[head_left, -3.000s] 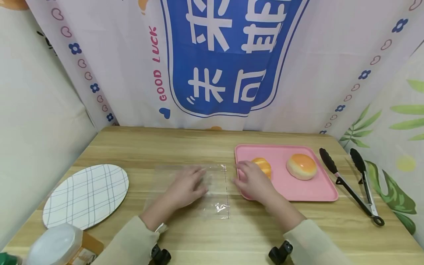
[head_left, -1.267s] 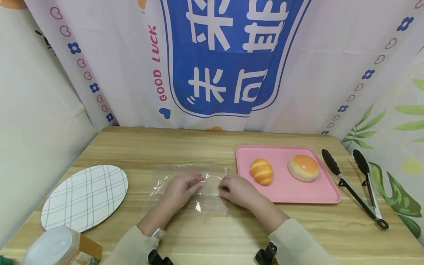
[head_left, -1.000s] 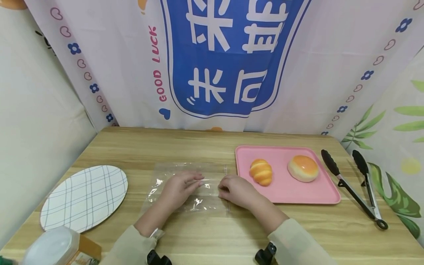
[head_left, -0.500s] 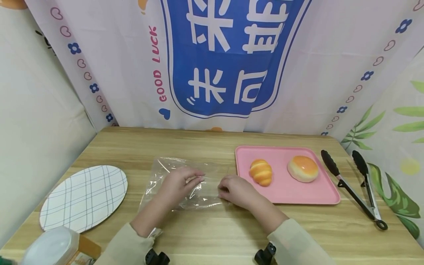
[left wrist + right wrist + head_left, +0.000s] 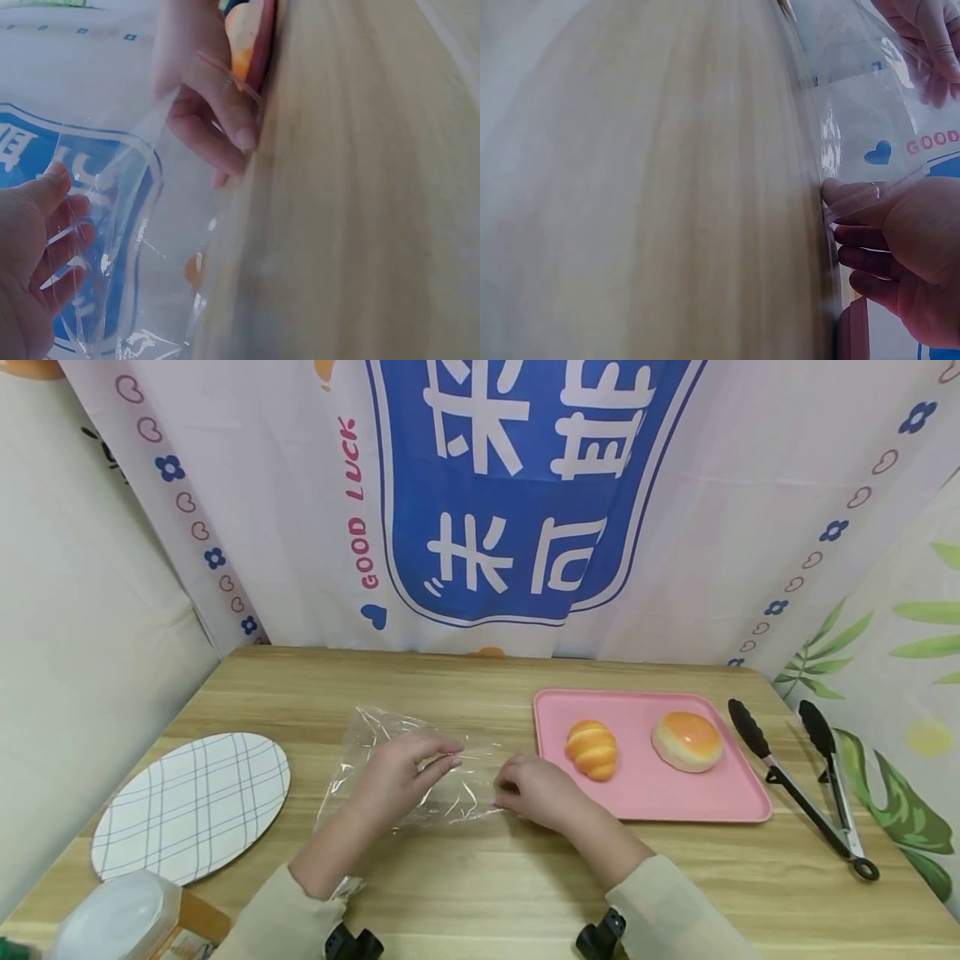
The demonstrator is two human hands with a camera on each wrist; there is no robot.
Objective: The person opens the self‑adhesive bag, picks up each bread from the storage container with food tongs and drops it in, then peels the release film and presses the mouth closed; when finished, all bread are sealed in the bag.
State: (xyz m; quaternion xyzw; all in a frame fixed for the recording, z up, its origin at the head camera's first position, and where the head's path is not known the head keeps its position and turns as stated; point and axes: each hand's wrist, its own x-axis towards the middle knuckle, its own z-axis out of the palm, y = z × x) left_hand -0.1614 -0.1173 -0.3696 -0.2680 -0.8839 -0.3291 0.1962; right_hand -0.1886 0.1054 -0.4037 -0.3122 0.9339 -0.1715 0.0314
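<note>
Bag [image 5: 461, 795] between the hands over the counter [image 5: 450, 902], far-left corner raised further than half a second ago; right hand [image 5: 542, 792] pinches its edge, left hand's [image 5: 397, 777] grip I cannot tell.

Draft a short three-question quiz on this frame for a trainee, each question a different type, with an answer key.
1. Open question: What two things sit on the pink tray?
2. Fill in the blank: From the person's side, the tongs lie to the ____ of the tray.
3. Multiple choice: What does the right hand pinch? A) a paper napkin B) a clear bag C) a kitchen towel

Key
1. A croissant and a round bun.
2. right
3. B
</note>
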